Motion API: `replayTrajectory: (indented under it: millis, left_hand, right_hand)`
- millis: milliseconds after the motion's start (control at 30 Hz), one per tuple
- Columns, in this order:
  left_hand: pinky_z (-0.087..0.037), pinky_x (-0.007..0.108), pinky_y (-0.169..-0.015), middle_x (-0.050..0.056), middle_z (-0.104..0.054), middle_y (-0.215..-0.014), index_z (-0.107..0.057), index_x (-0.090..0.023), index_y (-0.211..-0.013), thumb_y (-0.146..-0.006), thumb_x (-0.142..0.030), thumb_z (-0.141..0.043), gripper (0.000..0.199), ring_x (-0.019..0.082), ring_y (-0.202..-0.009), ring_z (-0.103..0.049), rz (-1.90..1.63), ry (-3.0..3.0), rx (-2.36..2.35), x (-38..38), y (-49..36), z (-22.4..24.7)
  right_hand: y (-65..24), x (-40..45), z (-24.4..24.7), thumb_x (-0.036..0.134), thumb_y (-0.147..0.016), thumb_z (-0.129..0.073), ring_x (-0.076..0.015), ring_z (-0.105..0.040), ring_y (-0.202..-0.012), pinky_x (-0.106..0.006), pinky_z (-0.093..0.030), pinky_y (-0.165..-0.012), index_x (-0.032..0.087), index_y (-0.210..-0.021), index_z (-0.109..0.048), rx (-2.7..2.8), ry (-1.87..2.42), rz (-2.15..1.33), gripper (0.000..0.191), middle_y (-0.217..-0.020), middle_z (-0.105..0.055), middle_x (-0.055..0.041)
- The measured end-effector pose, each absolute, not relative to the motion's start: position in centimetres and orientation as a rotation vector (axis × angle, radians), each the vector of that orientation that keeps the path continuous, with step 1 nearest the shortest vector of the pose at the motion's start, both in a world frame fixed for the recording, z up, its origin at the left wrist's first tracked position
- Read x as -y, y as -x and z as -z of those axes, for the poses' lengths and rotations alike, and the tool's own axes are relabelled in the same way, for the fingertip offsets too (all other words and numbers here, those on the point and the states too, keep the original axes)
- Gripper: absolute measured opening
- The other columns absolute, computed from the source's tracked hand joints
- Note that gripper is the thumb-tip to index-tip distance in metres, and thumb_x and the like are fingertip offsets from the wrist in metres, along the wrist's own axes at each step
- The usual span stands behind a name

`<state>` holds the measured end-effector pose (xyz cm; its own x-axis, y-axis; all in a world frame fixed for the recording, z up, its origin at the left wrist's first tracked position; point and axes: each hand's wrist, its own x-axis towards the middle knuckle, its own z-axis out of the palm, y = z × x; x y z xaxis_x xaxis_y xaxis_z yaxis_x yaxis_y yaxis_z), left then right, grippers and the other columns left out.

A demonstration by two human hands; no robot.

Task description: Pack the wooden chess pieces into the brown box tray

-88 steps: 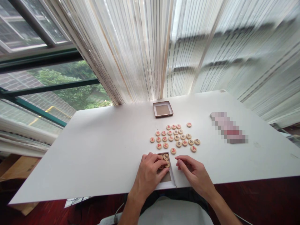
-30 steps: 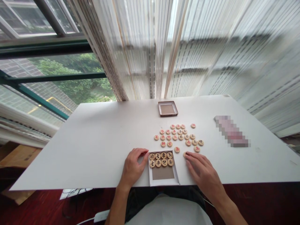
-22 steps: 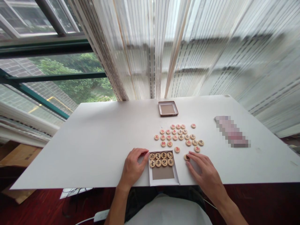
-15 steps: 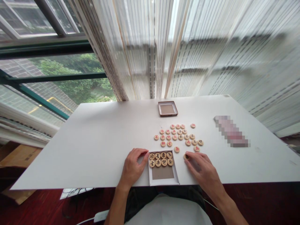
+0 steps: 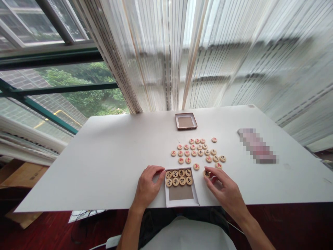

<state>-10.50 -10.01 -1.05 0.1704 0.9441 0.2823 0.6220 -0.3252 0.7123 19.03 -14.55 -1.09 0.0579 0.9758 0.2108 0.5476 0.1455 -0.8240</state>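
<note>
A shallow white box (image 5: 195,201) lies at the table's front edge, with two rows of black-marked Chinese chess pieces (image 5: 182,181) in its far half. The near half shows its bare brown bottom. At the box's far left corner, my left hand (image 5: 149,184) grips the rim between thumb and fingertips. To the right of the box, my right hand (image 5: 225,185) pinches a black-marked Chinese chess piece (image 5: 206,173) by its edge, at or just above the tabletop; I cannot tell which. Beyond the hands, red- and black-marked pieces (image 5: 194,152) lie spread face up.
Behind the loose pieces stands the brown-rimmed box lid (image 5: 186,122), inner side up. A blurred-out flat object (image 5: 257,146) lies on the right of the white table (image 5: 104,156). Curtains (image 5: 221,69) and a window (image 5: 78,90) border the far side.
My right hand has shifted very slightly left with the piece, and its fingers have tilted a little. The left hand and the box stay put.
</note>
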Motion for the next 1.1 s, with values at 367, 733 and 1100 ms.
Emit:
replayTrajectory:
  millis: [367, 733, 1100]
  left_hand:
    - [-0.053, 0.034, -0.086, 0.003, -0.071, -0.098, -0.069, -0.024, -0.099, -0.096, -0.032, -0.059, 0.014, 0.019, -0.093, -0.066, -1.003, -1.968, -1.486, 9.98, 10.64, 1.04]
    - [-0.054, 0.034, -0.086, 0.004, -0.071, -0.098, -0.069, -0.024, -0.099, -0.096, -0.034, -0.058, 0.015, 0.020, -0.093, -0.066, -0.999, -1.931, -1.489, 10.02, 10.74, 1.10]
    - [-0.055, 0.034, -0.084, 0.005, -0.072, -0.097, -0.070, -0.023, -0.098, -0.096, -0.034, -0.058, 0.016, 0.020, -0.092, -0.067, -1.021, -1.961, -1.496, 10.08, 10.64, 0.93]
  right_hand:
    - [-18.80, 13.86, 1.29, 0.044, -0.087, -0.070, -0.0261, -0.064, -0.117, -0.040, -0.052, -0.104, 0.023, -0.126, -0.067, 1.159, 1.435, -1.066, 0.044, -0.135, -0.063, -0.0087]
    - [-18.36, 13.96, 1.64, 0.041, -0.077, -0.082, -0.0245, -0.073, -0.094, -0.035, -0.061, -0.087, 0.020, -0.108, -0.070, 1.022, 1.379, -1.178, 0.038, -0.107, -0.074, -0.0089]
    - [-18.29, 14.08, 1.23, 0.043, -0.083, -0.076, -0.0323, -0.072, -0.108, -0.051, -0.055, -0.102, 0.020, -0.120, -0.067, 0.954, 1.285, -1.314, 0.045, -0.111, -0.077, -0.0110]
